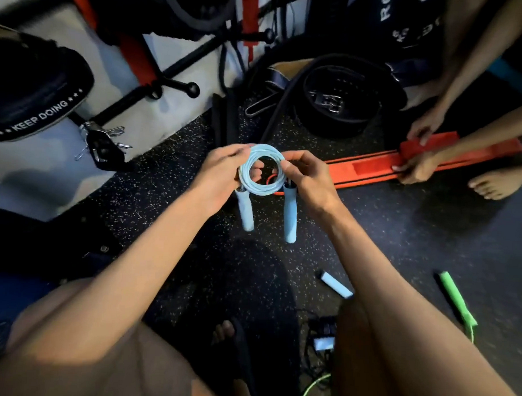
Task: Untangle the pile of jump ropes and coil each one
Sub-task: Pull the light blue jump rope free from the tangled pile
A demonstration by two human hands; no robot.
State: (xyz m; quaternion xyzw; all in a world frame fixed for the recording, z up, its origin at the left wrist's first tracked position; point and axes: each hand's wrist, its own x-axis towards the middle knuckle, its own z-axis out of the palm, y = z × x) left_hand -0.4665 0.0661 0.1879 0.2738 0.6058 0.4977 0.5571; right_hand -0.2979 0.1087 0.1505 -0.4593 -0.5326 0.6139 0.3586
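Note:
I hold a light blue jump rope [261,184] wound into a small round coil above the speckled floor. My left hand [222,172] pinches the coil's left side and my right hand [306,177] pinches its right side. Its two blue handles [290,216] hang straight down below the coil. A green jump rope handle [454,299] lies on the floor at the right, its thin green cord [314,386] trailing near my right knee. Another pale blue handle [336,285] lies on the floor between my legs.
Another person's hands [417,167] press on an orange strap [370,169] at the right; their bare foot [497,184] is beside it. A black lifting belt [345,118] and dark bands lie behind. A black bag [35,101] sits at the left. A phone with cables [324,343] lies near my knee.

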